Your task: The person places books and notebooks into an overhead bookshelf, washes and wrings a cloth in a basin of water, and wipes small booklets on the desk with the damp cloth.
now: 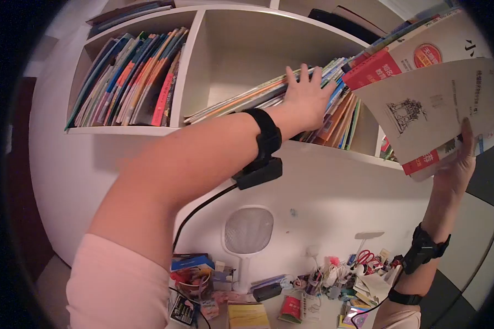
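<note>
Because the leaning books (241, 100) beneath it slant, the left hand (307, 104), open with fingers spread, seems to brace them; the right hand (454, 171) grips a fanned stack of booklets (428, 104) from below, presumably keeping the loose sheets together.

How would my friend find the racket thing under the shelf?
Find the white shelf of books, then look down the wall to the messy desk. The racket stands upright there, on a white handle. Unlike the low clutter around it, it has a big oval head filled with grey mesh.
</note>
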{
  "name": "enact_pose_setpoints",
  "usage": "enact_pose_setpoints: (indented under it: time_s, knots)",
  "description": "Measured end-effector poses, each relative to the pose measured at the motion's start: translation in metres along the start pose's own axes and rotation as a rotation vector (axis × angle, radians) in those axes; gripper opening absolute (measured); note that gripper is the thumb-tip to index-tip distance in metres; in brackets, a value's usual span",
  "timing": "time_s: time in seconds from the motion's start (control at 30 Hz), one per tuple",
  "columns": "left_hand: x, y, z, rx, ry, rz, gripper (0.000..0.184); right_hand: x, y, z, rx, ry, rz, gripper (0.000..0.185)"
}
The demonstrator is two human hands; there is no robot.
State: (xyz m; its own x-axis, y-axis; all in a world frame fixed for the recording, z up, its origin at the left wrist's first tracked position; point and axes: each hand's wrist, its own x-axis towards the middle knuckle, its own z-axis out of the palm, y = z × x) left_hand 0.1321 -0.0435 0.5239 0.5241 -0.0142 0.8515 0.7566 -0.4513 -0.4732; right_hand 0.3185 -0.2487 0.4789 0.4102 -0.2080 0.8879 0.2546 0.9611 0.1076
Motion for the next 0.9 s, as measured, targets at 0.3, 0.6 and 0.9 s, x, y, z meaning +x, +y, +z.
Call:
enact_pose_setpoints:
  time_s: [0.3,0.6,0.9]
  knots:
    - [0.014,-0.02,0.007,-0.177,-0.081,-0.291,0.069,0.006,0.016,0.008,0.085,-0.095,0.015,0.047]
    - [0.024,-0.064,0.008,-0.062,-0.102,-0.388,0.05,0.032,0.086,0.055,0.182,-0.22,0.121,0.042]
    - [0.014,-0.118,0.053,-0.193,0.107,-0.155,0.053,0.042,0.149,0.146,0.282,-0.402,0.157,0.024]
